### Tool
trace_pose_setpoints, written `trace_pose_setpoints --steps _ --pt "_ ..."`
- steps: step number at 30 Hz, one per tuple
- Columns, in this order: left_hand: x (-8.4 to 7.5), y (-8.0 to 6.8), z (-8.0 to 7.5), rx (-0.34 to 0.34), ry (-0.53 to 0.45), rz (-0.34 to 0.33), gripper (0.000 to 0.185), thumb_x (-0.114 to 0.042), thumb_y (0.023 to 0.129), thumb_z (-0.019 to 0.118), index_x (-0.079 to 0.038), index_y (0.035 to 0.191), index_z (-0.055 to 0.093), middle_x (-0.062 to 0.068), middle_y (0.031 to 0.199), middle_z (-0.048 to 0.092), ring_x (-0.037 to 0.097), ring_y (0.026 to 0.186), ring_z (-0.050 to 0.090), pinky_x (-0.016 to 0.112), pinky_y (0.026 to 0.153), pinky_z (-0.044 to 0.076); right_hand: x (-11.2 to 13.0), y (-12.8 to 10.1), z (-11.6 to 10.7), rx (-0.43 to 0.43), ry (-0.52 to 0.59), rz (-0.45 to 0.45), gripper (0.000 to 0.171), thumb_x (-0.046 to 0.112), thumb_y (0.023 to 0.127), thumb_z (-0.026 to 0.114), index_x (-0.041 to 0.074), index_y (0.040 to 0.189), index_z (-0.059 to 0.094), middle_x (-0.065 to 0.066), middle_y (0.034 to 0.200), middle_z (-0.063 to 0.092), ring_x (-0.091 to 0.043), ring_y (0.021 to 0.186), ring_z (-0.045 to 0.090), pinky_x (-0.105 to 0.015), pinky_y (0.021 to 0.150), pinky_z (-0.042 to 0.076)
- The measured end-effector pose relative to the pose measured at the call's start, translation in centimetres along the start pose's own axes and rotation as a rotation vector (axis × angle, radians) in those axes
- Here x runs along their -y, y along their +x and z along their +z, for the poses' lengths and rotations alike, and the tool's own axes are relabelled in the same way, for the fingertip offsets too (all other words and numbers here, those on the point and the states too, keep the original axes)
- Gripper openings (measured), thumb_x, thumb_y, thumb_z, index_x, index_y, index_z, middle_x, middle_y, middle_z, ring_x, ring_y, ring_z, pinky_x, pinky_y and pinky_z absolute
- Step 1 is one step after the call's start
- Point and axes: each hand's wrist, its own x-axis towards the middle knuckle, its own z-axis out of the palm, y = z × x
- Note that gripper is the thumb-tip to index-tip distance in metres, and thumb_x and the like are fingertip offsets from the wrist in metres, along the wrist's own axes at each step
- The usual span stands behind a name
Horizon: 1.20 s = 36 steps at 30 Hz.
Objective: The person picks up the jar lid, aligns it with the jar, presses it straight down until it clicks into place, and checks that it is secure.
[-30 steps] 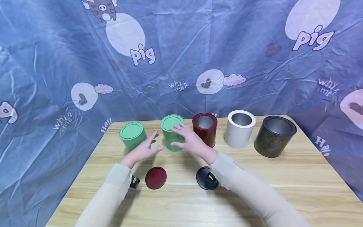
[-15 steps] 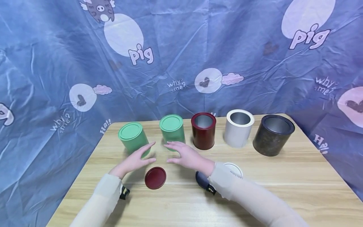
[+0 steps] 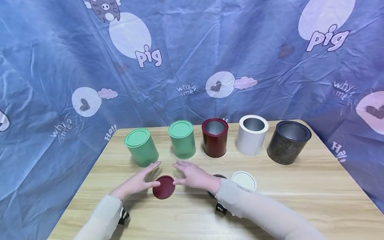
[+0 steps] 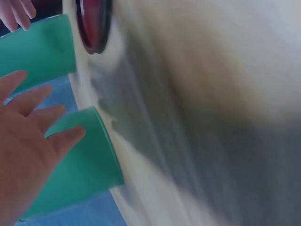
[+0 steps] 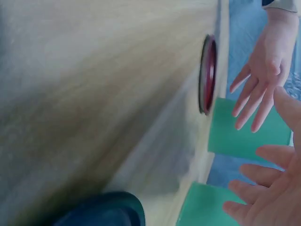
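My left hand [image 3: 136, 182] hovers left of a dark red round lid [image 3: 164, 187] on the table, fingers extended and nothing held. On the lid's other side is my right hand [image 3: 193, 176], its fingers also extended and holding nothing; in the head view its thumb tip overlaps the lid's edge, and I cannot tell whether it touches. Behind the hands stand two green cans with lids on, the left one [image 3: 141, 148] and the right one [image 3: 182, 140]. The left wrist view shows a green can [image 4: 84, 165] beyond the fingers. A dark lid [image 5: 110, 212] lies near my right wrist.
To the right along the back stand an open dark red can [image 3: 215, 141], an open white can [image 3: 251, 140] and an open black can [image 3: 286, 146]. A white lid [image 3: 243, 180] lies beside my right sleeve. A blue printed cloth [image 3: 186, 60] hangs behind the table.
Both hands have moved back from the green cans toward the near side, coming to either side of the red lid. The white lid, hidden at first, now shows. The cans stay in place.
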Motion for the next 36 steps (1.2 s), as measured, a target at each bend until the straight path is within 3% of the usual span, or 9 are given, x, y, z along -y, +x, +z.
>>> trace_pose_setpoints --steps 12,23,36 --pt "1.6 -1.9 0.6 0.032 0.117 0.023 0.085 -0.036 0.084 0.073 -0.002 0.15 0.031 0.028 0.154 0.024 0.058 0.14 0.012 0.071 0.109 0.016 0.9 0.5 2.0 0.134 -0.163 0.082 0.077 0.049 0.087 0.067 0.008 0.147 0.041 -0.016 0.153 0.037 -0.035 0.144 0.03 -0.046 0.119 0.025" --pt "1.5 -1.7 1.0 0.038 0.237 0.063 0.087 -0.043 0.081 0.075 0.003 0.145 0.039 0.033 0.151 0.028 0.055 0.14 0.019 0.072 0.107 0.02 0.2 0.7 2.3 0.153 -0.12 0.115 0.08 0.046 0.083 0.072 0.01 0.147 0.041 -0.017 0.154 0.035 -0.036 0.144 0.028 -0.048 0.118 0.026" --pt "1.0 -1.3 1.1 0.067 0.25 0.078 0.087 -0.04 0.075 0.08 0.003 0.142 0.043 0.036 0.149 0.028 0.057 0.138 0.021 0.073 0.107 0.021 0.3 0.8 3.1 0.164 -0.148 0.143 0.08 0.05 0.08 0.074 0.015 0.145 0.045 -0.015 0.155 0.034 -0.037 0.145 0.026 -0.052 0.117 0.025"
